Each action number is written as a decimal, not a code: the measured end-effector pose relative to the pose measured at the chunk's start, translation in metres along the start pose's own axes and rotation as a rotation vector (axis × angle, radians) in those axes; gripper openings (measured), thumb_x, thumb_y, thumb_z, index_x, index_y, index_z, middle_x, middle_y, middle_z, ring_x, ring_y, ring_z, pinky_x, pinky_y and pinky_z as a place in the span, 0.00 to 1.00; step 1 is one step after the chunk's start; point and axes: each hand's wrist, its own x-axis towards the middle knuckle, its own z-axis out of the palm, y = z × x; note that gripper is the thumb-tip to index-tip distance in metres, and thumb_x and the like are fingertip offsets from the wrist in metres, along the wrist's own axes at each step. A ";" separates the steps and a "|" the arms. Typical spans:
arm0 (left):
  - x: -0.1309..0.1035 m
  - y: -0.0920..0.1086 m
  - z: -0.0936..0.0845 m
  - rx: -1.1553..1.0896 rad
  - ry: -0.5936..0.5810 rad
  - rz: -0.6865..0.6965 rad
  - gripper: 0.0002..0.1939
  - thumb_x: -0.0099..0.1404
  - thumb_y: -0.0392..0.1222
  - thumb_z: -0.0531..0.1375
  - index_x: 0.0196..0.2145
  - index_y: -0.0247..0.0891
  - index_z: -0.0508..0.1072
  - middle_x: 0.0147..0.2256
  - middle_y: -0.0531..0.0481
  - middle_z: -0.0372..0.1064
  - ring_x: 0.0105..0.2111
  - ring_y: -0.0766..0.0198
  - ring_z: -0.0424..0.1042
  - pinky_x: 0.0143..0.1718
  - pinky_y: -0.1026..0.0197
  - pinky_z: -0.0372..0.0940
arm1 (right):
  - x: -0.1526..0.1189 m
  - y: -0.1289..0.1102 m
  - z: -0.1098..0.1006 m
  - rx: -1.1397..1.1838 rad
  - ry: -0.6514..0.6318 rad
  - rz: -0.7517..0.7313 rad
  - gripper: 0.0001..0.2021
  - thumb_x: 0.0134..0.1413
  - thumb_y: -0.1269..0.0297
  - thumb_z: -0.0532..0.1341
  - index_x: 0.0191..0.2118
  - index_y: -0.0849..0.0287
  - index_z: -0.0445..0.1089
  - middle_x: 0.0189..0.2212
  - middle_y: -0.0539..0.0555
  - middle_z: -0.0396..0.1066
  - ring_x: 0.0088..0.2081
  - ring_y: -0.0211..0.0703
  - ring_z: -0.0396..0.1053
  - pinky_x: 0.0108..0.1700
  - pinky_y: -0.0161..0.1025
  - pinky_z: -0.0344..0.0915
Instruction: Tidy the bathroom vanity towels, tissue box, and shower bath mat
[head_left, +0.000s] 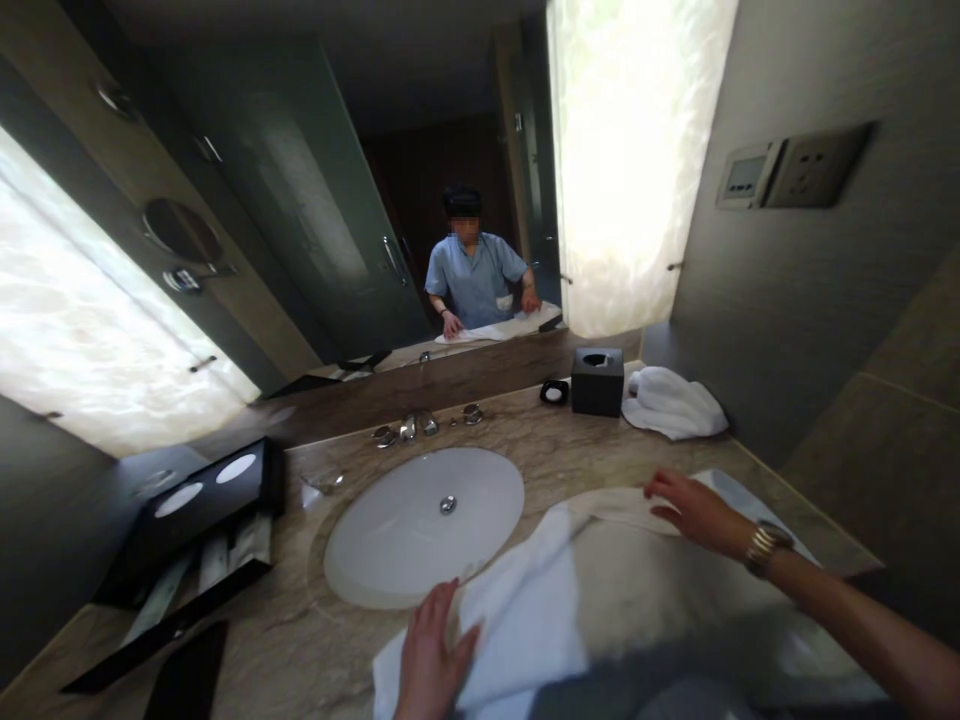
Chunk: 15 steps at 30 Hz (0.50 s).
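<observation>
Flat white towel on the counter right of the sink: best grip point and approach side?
Judging from its pose, pinch the white towel at its folded near-left corner, beside the left hand, coming from the counter's front edge. The cloth lies flat on the marble counter, so only edges and corners give a lip to pinch. The right hand rests on the far edge, open.

Quick count of what's on this vanity: two hands, left hand (431,655) and right hand (694,510), both flat on one spread white towel (525,610). One more towel, folded (671,400), back by the wall. One oval sink (424,525), one faucet (409,428) with two knobs beside it. One black tissue box (597,380), one small black dish (554,392), one black amenity tray (195,530), one gold wristwatch (765,545).
</observation>
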 end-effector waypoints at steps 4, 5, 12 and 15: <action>-0.019 -0.020 0.043 0.299 -0.138 0.112 0.32 0.64 0.48 0.57 0.64 0.35 0.70 0.66 0.41 0.63 0.65 0.40 0.62 0.67 0.37 0.56 | -0.063 0.051 0.073 0.040 0.010 0.089 0.24 0.58 0.65 0.59 0.60 0.58 0.71 0.62 0.65 0.67 0.63 0.60 0.65 0.62 0.55 0.66; -0.020 -0.023 0.042 0.333 -0.130 0.123 0.29 0.65 0.41 0.56 0.62 0.36 0.72 0.65 0.42 0.65 0.64 0.42 0.62 0.67 0.39 0.56 | -0.073 0.069 0.083 0.023 0.053 0.125 0.24 0.59 0.63 0.57 0.60 0.59 0.71 0.62 0.65 0.67 0.63 0.60 0.64 0.64 0.57 0.65; 0.010 -0.033 -0.037 0.287 -0.217 -0.180 0.31 0.58 0.22 0.46 0.55 0.27 0.74 0.55 0.38 0.74 0.57 0.50 0.71 0.61 0.52 0.61 | -0.053 0.129 0.073 -0.114 0.251 0.308 0.21 0.59 0.67 0.52 0.52 0.63 0.76 0.51 0.68 0.72 0.53 0.59 0.70 0.58 0.55 0.69; 0.010 -0.048 -0.076 0.014 -0.037 -0.209 0.24 0.59 0.34 0.49 0.50 0.30 0.73 0.47 0.37 0.78 0.46 0.49 0.77 0.52 0.50 0.68 | -0.036 0.123 0.052 -0.034 0.234 0.330 0.18 0.56 0.71 0.50 0.41 0.62 0.77 0.44 0.67 0.75 0.50 0.59 0.71 0.56 0.56 0.68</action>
